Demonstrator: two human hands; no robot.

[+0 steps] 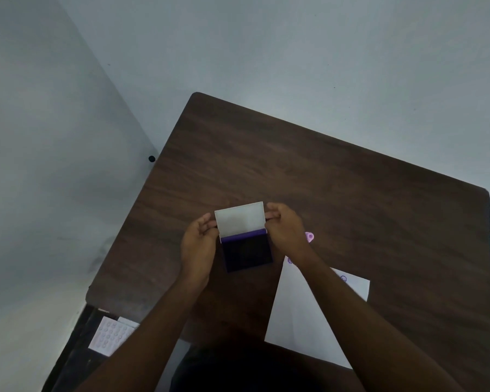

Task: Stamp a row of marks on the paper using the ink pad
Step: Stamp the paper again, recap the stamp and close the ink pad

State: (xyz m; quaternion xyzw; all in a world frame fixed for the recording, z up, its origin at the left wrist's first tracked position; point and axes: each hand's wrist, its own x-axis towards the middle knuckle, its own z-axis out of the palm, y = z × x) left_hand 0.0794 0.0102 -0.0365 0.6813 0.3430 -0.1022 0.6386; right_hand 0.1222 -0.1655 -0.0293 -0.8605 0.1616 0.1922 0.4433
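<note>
A purple ink pad (247,253) lies on the dark wooden table (323,179) with its white lid (240,219) raised upright at the far side. My left hand (200,241) grips the pad's left edge. On the other side my right hand (285,227) pinches the lid's right edge. A white sheet of paper (300,315) lies to the right, with two purple marks (343,278) visible near its far edge; my right forearm hides part of that edge. A small pink stamp (309,236) rests on the table just beyond my right wrist.
Low at the left, on a darker surface beside the table, lie white sheets (111,335) covered with several faint stamped marks. Pale walls meet behind the table. A small black knob (151,159) shows by the table's left edge.
</note>
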